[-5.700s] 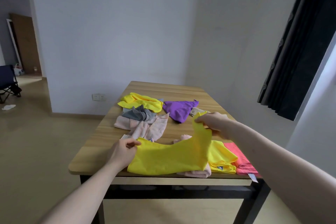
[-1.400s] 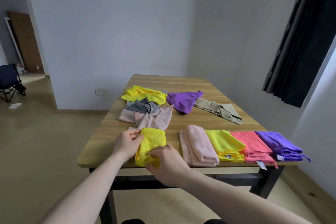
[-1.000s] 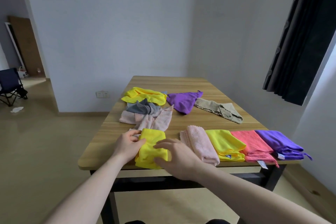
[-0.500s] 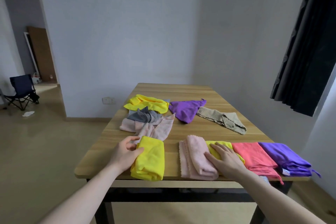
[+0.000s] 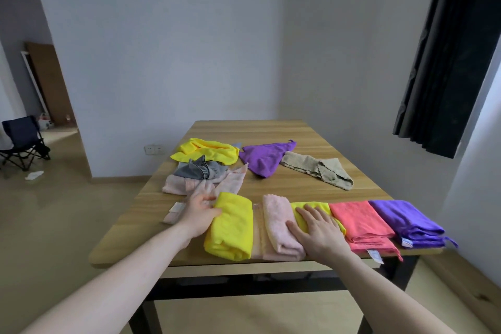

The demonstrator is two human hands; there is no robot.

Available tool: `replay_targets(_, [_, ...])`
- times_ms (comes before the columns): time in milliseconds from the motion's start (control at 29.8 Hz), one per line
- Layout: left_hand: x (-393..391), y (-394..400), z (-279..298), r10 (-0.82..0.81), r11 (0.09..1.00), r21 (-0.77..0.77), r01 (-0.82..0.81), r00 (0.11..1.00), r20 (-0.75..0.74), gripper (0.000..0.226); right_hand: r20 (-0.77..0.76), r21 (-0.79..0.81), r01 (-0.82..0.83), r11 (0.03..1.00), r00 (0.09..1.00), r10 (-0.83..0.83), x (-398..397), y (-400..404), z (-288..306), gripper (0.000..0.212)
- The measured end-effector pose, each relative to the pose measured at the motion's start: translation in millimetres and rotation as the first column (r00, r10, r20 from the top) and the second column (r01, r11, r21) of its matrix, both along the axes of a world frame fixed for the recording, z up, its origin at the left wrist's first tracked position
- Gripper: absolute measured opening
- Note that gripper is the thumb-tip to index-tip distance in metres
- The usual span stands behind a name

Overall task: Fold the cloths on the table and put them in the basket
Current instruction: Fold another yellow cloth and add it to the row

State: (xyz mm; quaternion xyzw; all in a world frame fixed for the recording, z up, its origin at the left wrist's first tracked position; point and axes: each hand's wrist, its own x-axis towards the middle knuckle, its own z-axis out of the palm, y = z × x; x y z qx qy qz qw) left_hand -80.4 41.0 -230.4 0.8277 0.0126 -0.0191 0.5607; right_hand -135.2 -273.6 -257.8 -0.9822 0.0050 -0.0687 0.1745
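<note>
- Folded bright yellow microfibre cloth (image 5: 229, 226): sits at the near table edge, with the left hand (image 5: 199, 213) pressed against its left side, fingers fairly straight, not gripping.
- Right hand (image 5: 317, 228) lies flat, fingers spread, across the folded pink fluffy towel (image 5: 282, 228) and a second folded yellow cloth (image 5: 315, 205) just past its fingertips.
- Further right of that hand: folded coral cloth (image 5: 362, 221), then folded purple cloth (image 5: 406, 221), all in one row.
- Beyond the left hand: unfolded heap of pink, grey and yellow cloths (image 5: 206, 168), plus a loose purple cloth (image 5: 264, 158) and a beige one (image 5: 317, 171).
- Looks like the step is lining the fresh fold up with the row. Next up, probably grab a loose one from the heap.
- No basket in sight, so nothing's been put away as far as I can see.
</note>
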Motion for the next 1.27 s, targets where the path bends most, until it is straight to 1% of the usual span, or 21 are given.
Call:
replay_targets(34, [0.8,-3.8,-0.7,-0.023,0.996,0.083,0.025,0.999,-0.027,0.065,-0.001,0.006,0.0,1.0,1.0,0.0,-1.0,-0.3,-0.5,0.075])
replay_targets(67, [0.3,-8.5,2.8,-0.034,0.976,0.212,0.04,0.999,-0.028,0.068,0.004,0.009,0.002,1.0,1.0,-0.002,-1.4,-2.2,-0.1,0.075])
replay_targets(101, [-3.8,-9.6,6.0,-0.027,0.938,0.345,0.028,1.0,-0.007,0.065,0.003,0.005,-0.002,1.0,1.0,0.002,-2.0,-1.0,-0.7,0.076])
replay_targets(134, [-8.8,-13.0,13.0,-0.012,0.887,0.462,-0.016,0.998,0.059,0.061,0.006,0.001,-0.002,1.0,1.0,0.002,-1.4,-1.7,0.1,0.075])
replay_targets(168, [-10.0,-15.1,14.6,-0.012,0.83,0.553,-0.079,0.987,0.16,0.06,0.004,-0.002,-0.002,1.0,1.0,0.002,-1.7,-2.9,0.5,0.075])
replay_targets(201, [-12.1,-17.4,18.4,-0.043,0.784,0.609,-0.121,0.968,0.248,0.06,0.006,0.001,-0.002,1.0,1.0,0.002,-0.9,-2.7,0.5,0.075])
replay_targets(235, [-13.8,-19.9,19.8,-0.112,0.764,0.636,-0.112,0.947,0.302,0.061,0.006,-0.006,-0.003,1.0,1.0,0.003,-1.2,-3.4,1.3,0.075])
replay_targets(268, [-17.1,-22.8,23.2,-0.214,0.733,0.678,-0.05,0.93,0.299,0.061,0.007,-0.008,-0.002,1.0,1.0,0.002,-1.2,-3.3,1.0,0.075])
replay_targets(302, [-18.5,-26.6,23.1,-0.313,0.683,0.729,0.035,0.917,0.249,0.064,0.006,-0.011,0.0,1.0,1.0,0.0,-1.5,-3.6,1.1,0.075])
replay_targets(335, [-20.6,-32.1,21.8,-0.389,0.614,0.781,0.116,0.905,0.172,0.068,0.005,-0.013,0.001,1.0,1.0,-0.001,-1.7,-3.9,1.0,0.076])
replay_targets(403, [-24.1,-42.6,16.9,-0.462,0.485,0.844,0.23,0.887,0.023,0.071,0.002,-0.018,0.0,1.0,1.0,0.0,-1.0,-3.4,0.8,0.076])
replay_targets(436, [-24.5,-48.2,12.7,-0.471,0.46,0.843,0.277,0.882,-0.032,0.07,-0.002,-0.025,0.002,1.0,1.0,-0.002,-1.4,-4.1,0.8,0.076])
replay_targets(537, [-24.3,-58.8,1.6,-0.432,0.474,0.805,0.357,0.891,-0.141,0.072,-0.006,-0.025,-0.002,1.0,1.0,0.001,-1.8,-2.7,1.9,0.076])
replay_targets(738, [-26.7,-71.3,-4.9,-0.395,0.488,0.796,0.357,0.904,-0.163,0.072,-0.009,-0.029,0.0,1.0,1.0,0.0,-3.0,-1.3,4.8,0.079])
replay_targets(906, [-29.2,-71.5,3.2,-0.393,0.544,0.734,0.408,0.896,-0.207,0.071,-0.009,-0.017,0.01,1.0,1.0,-0.011,-3.3,-0.4,3.2,0.082])
replay_targets(1006, [-31.1,-66.4,13.8,-0.393,0.52,0.737,0.433,0.887,-0.243,0.077,-0.007,-0.007,0.013,1.0,1.0,-0.014,-4.5,0.1,1.6,0.083])
replay_targets(1073, [-26.6,-61.8,23.5,-0.381,0.517,0.774,0.367,0.908,-0.176,0.081,-0.006,-0.005,0.011,1.0,1.0,-0.011,-4.6,0.1,2.1,0.084])
replay_targets(1140, [-19.7,-57.5,29.1,-0.377,0.511,0.808,0.294,0.921,-0.096,0.081,0.002,-0.005,0.012,1.0,1.0,-0.012,-2.5,-1.0,2.9,0.084])
replay_targets(1174, [-16.9,-54.8,25.4,-0.376,0.51,0.811,0.287,0.922,-0.09,0.081,-0.001,-0.008,0.011,1.0,1.0,-0.011,-2.2,-1.0,1.5,0.085])
replay_targets(1275, [-20.3,-51.3,7.1,-0.371,0.431,0.84,0.329,0.913,-0.167,0.079,-0.002,-0.01,0.01,1.0,1.0,-0.01,-3.1,-0.5,2.1,0.085])
